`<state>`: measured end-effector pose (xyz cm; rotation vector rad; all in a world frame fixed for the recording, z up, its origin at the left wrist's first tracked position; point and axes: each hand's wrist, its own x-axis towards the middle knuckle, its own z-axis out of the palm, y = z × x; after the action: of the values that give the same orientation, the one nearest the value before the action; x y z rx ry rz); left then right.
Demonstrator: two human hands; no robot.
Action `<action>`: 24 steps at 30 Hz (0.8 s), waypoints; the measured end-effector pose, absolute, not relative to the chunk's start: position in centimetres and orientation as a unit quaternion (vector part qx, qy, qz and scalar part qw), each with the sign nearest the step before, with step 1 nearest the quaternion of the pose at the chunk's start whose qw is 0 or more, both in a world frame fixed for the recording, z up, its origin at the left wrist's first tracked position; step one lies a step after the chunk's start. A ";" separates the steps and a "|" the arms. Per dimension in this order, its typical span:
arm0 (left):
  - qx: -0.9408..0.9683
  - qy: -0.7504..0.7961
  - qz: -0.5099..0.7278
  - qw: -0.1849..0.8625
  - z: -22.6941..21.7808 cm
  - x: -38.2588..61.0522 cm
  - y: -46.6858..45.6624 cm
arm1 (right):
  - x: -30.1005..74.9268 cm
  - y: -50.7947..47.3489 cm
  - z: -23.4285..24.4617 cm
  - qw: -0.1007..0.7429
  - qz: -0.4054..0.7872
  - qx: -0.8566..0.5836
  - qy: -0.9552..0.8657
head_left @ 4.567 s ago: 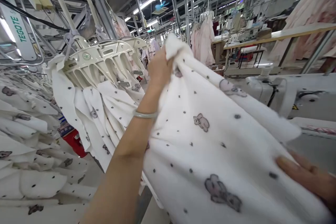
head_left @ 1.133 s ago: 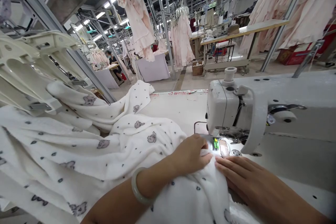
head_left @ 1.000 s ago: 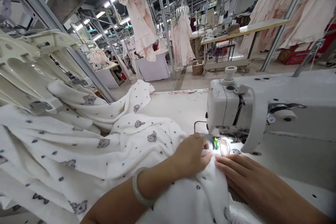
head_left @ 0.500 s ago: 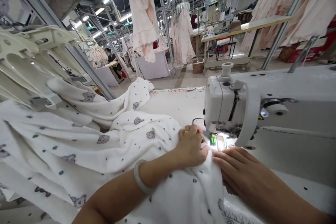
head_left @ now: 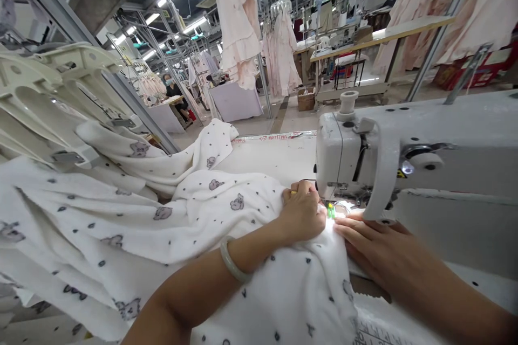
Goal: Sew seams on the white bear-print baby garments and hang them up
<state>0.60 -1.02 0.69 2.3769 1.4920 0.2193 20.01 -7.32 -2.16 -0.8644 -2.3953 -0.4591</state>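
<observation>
White fabric (head_left: 259,275) printed with grey animals and small dark marks spreads over the sewing table and piles up on the left. My left hand (head_left: 303,213), with a bangle on its wrist, is closed on the fabric just left of the needle area. Fingers stretched out flat, my right hand (head_left: 370,237) presses on the fabric's edge at the right of the lit spot. Both hands are close under the head of a white sewing machine (head_left: 343,156). A small green and yellow piece (head_left: 331,210) shows at the presser foot between them; the needle itself is hard to make out.
Cream clamp-like hangers (head_left: 73,102) stand at the left beside a metal post. A ruler scale (head_left: 376,331) marks the table's near edge. Beyond the table hang pale pink garments (head_left: 237,21), and a person (head_left: 174,97) sits at a distant workstation.
Both hands have moved slightly away from me, toward the presser foot, and the fabric has shifted along with them. My left hand remains closed; the right stays flat.
</observation>
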 end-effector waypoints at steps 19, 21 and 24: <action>0.870 0.463 0.083 0.148 4.4 -1.9 -2.1 | 20.5 -9.0 0.4 0.241 -0.127 -0.198 -0.942; 0.916 0.353 0.111 0.153 5.3 -3.8 -3.7 | 19.9 -10.6 0.5 0.217 -0.125 -0.138 -0.958; 0.962 0.202 0.069 0.172 5.3 -6.0 -6.5 | 18.4 -13.4 -0.5 0.233 -0.118 -0.100 -0.960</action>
<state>-6.05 -6.50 5.32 2.7283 0.5743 0.1966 18.44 -13.40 -0.52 -0.2734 -2.6374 -0.3244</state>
